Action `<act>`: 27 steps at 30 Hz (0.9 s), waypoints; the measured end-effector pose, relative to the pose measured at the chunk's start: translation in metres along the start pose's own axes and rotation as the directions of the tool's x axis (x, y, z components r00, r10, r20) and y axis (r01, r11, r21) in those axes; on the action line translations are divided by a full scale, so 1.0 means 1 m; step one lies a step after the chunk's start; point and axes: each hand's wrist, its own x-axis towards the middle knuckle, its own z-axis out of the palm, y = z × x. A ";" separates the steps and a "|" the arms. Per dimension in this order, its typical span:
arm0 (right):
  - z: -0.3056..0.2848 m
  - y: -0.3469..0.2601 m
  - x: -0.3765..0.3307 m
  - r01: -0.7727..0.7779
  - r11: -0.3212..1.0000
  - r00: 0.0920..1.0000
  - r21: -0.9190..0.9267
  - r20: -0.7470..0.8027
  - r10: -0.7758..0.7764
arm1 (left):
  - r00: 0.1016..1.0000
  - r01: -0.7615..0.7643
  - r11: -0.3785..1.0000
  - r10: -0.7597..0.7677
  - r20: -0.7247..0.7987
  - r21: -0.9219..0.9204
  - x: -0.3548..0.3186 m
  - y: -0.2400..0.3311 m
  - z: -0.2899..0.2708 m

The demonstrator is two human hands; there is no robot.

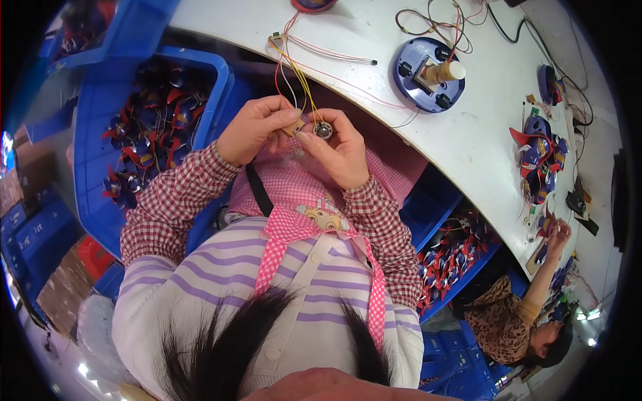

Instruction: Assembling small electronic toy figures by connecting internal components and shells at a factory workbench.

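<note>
My left hand [257, 127] pinches a small tan circuit board [291, 128] between thumb and fingers, over my lap at the table's edge. My right hand [341, 147] is closed round a small round silver-rimmed part with a dark centre [323, 129], perhaps a little speaker. Its thumb tip meets the board, so both hands almost touch. Yellow wires [300, 77], along with red and white ones, run from the held parts up to a small board [276, 40] on the table. My fingers hide part of both held pieces.
On the white table [354, 33] stands a round blue base [409, 83] with a wooden-handled post and cables. Blue bins [224, 67] of red-and-blue parts [157, 127] flank me. More such parts [540, 157] lie at right, near a co-worker's hand [558, 237].
</note>
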 end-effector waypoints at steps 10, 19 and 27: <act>0.007 -0.007 -0.001 -0.067 0.998 0.998 0.003 -0.018 0.067 | 1.000 0.003 0.999 -0.003 0.006 0.036 -0.014 0.007 0.009; 0.005 -0.049 0.006 -0.218 0.921 0.976 0.323 0.049 0.213 | 0.602 -0.396 0.210 0.794 0.081 0.894 0.011 0.053 -0.025; 0.006 -0.058 0.008 -0.180 0.895 0.984 0.408 0.071 0.166 | 0.567 -0.368 -0.210 0.722 0.397 0.906 0.065 0.064 -0.052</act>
